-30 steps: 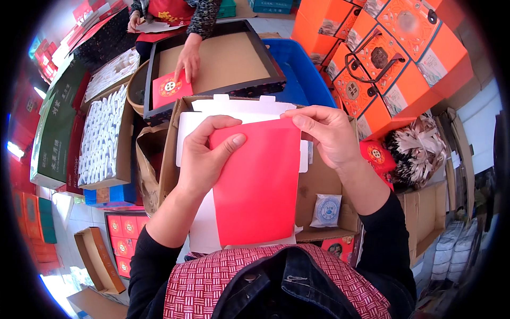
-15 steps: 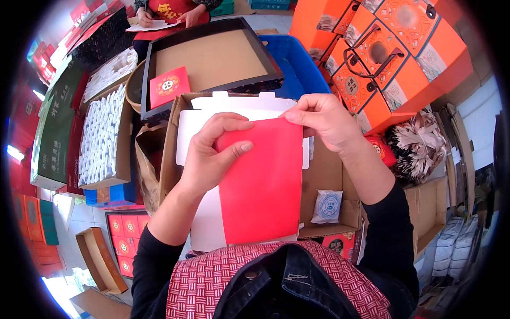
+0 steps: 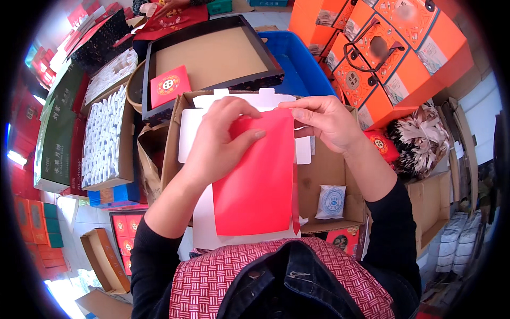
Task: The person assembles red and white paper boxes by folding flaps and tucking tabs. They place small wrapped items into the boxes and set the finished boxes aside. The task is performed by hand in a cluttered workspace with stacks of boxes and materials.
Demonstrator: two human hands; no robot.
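Note:
A flat red card sheet [image 3: 255, 191] is in front of me, its upper edge between my hands. My left hand [image 3: 220, 143] grips the upper left edge, thumb on the red face and fingers curled behind. My right hand [image 3: 324, 122] pinches the upper right corner between thumb and fingers. Behind the red card lies white card [image 3: 204, 226] with cut tabs and flaps; whether the two are one piece I cannot tell. Both are over an open brown cardboard box [image 3: 321, 173]. Inside that box, to the right, sits a small white packet [image 3: 331, 202] with blue print.
Beyond stands a black-rimmed tray [image 3: 212, 53] holding a small red box [image 3: 170, 86]. A blue bin [image 3: 297, 64] is behind it. Orange gift boxes [image 3: 393, 58] rise at right. White packets [image 3: 103, 138] fill a carton at left. Another person's hand [image 3: 172, 6] shows at the far edge.
The red card has shifted slightly left, and a narrow folded strip now shows along its right edge. My left hand reaches further over it. The other person's hands have moved up and their white sheet is out of view.

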